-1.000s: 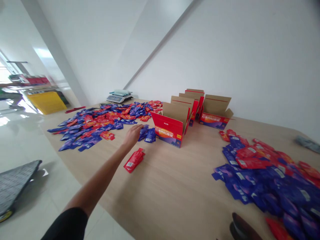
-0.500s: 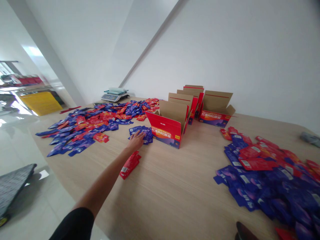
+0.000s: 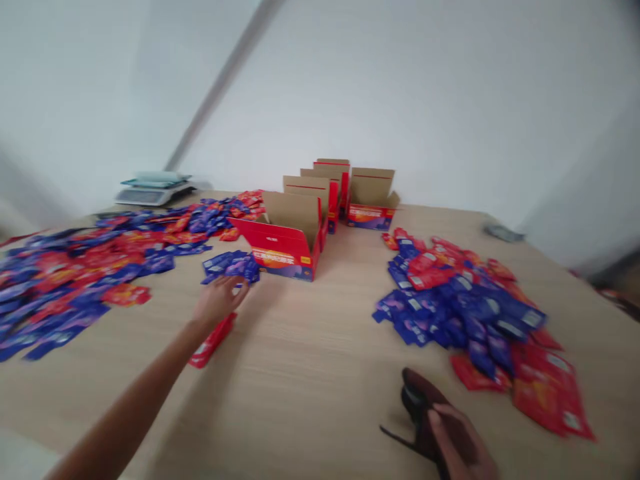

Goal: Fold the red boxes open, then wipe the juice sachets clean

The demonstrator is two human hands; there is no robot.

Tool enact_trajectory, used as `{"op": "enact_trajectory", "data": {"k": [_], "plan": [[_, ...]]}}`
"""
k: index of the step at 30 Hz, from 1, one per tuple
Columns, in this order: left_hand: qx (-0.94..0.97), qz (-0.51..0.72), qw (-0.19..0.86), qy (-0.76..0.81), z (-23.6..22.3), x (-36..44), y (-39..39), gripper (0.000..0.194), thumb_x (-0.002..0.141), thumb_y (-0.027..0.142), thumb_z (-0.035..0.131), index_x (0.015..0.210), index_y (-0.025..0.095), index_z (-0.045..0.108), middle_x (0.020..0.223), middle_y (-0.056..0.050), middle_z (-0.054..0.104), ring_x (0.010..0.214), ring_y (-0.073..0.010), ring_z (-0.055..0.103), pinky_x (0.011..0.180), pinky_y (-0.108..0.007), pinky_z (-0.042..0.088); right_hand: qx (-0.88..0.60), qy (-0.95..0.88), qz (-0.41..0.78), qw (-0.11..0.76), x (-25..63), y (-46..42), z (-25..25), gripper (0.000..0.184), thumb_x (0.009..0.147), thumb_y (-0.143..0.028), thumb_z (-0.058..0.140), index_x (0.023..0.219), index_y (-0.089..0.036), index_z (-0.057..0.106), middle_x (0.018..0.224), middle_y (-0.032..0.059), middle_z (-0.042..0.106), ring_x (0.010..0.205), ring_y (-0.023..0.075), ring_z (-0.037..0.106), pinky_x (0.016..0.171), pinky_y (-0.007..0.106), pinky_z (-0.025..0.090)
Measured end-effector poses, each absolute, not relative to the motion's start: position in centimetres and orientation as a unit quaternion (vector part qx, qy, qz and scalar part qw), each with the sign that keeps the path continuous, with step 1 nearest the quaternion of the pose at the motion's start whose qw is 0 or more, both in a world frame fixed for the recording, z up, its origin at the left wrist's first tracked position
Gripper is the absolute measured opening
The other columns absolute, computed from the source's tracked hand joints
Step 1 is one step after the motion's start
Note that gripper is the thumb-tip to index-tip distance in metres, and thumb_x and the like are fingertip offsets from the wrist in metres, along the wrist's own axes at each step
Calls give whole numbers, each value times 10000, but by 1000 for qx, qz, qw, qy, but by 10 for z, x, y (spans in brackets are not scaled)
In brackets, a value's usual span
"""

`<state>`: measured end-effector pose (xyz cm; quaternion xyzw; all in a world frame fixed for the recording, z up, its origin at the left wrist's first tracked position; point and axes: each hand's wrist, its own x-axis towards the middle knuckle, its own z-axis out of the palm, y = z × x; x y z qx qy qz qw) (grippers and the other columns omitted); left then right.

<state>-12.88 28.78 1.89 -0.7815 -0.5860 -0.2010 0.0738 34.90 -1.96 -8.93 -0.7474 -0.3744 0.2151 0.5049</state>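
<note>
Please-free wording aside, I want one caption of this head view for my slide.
Left hand by blue pouches, right hand gripping dark object.

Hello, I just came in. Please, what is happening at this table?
A person's left hand is at the small pile of blue packets beside the front box; blur hides whether it grips any. The right hand holds a dark object I cannot identify. More boxes stand open behind, between a left heap and a right heap of red and blue packets.
</note>
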Motion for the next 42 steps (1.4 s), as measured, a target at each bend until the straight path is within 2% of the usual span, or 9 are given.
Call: {"op": "enact_trajectory", "data": {"k": [3,7,12,15,19,25,30,36,42], "plan": [[-845,-231,42,-481,40,-79,254,319,1021,421,451,960,212,684,817,-33,726,654,-182,657,689,-292,486,-717,-393,251,517,344,-16,-79,468,825,-663,736,979,-222,759,1033,81,782,996,278,740,881,337,596],[-934,-194,-45,-296,51,40,205,305,1037,319,418,857,221,643,708,-21,655,635,-179,629,654,-296,453,-652,-480,305,501,338,-17,-62,314,911,-537,717,948,-228,753,986,76,763,982,250,723,894,330,554],[-956,-143,-66,-248,15,203,174,144,980,327,615,918,231,703,934,-88,696,871,-240,677,808,-339,525,-580,-550,387,460,340,-30,-50,285,906,-500,747,939,-218,766,959,78,756,945,253,710,878,363,529],[-943,-168,-57,-281,-10,254,178,206,998,330,622,1138,204,706,1175,-141,651,1115,-295,624,961,-404,516,-548,-557,425,456,347,-32,-47,328,877,-531,773,920,-205,773,937,80,759,927,260,707,874,380,521],[-924,-195,-57,-324,-34,274,188,366,1028,353,599,1338,160,631,1303,-170,582,1218,-321,555,1048,-464,474,-519,-552,453,469,354,-30,-45,369,846,-559,794,918,-198,777,931,80,765,924,260,706,876,388,526],[-928,-185,-60,-317,-53,287,190,372,1039,445,592,1323,212,652,1253,-122,603,1176,-291,571,1024,-433,481,-488,-538,480,492,357,-29,-42,396,830,-577,810,922,-193,779,924,78,759,903,249,701,865,380,528],[-923,-171,-51,-341,-54,306,190,349,980,429,690,1244,203,664,1230,-129,604,1174,-307,568,998,-443,489,-483,-543,477,495,360,-29,-46,379,830,-562,814,928,-197,781,918,65,757,910,241,696,849,358,503],[-918,-119,-32,-377,-44,308,199,494,921,517,755,1216,134,653,1270,-188,606,1214,-345,574,1039,-493,487,-478,-551,474,494,362,-27,-49,356,830,-553,816,918,-211,782,910,46,743,894,222,679,833,341,491],[-932,-37,-30,-359,-41,313,194,345,1014,389,682,1266,155,647,1267,-107,659,1100,-247,673,944,-456,584,-471,-545,489,492,364,-28,-42,330,839,-529,816,925,-212,780,938,64,753,920,242,693,860,371,512]]}}
